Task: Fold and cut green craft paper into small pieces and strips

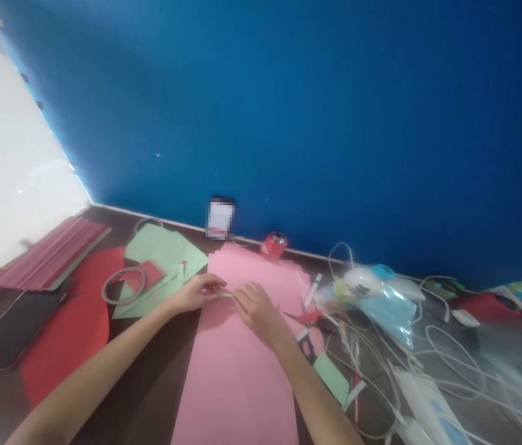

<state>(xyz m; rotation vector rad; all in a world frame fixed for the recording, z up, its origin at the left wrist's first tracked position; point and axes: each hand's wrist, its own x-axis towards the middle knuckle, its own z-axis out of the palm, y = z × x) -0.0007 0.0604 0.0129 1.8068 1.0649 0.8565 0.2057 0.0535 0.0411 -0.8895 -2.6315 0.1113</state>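
My left hand (199,291) and my right hand (254,308) meet above a long sheet of pink paper (237,383). Between their fingertips is a small, thin pale strip (226,294), pinched from both sides; it looks like paper, but blur hides the detail. Left of my left hand lie green paper sheets (152,244) and narrow green strips, with a clear tape-like ring (124,285) on top. Close to my right hand, scissors with a red part (307,317) rest at the pink paper's right edge, beside a white marker or glue stick (313,289).
Red paper (75,334), a dark phone or tablet (15,327) and a stack of pink folded paper (52,256) lie on the left. A red roll (274,246) and a small framed item (220,217) stand by the blue wall (288,111). Tangled white cables (383,352) and plastic packets (388,309) cover the right.
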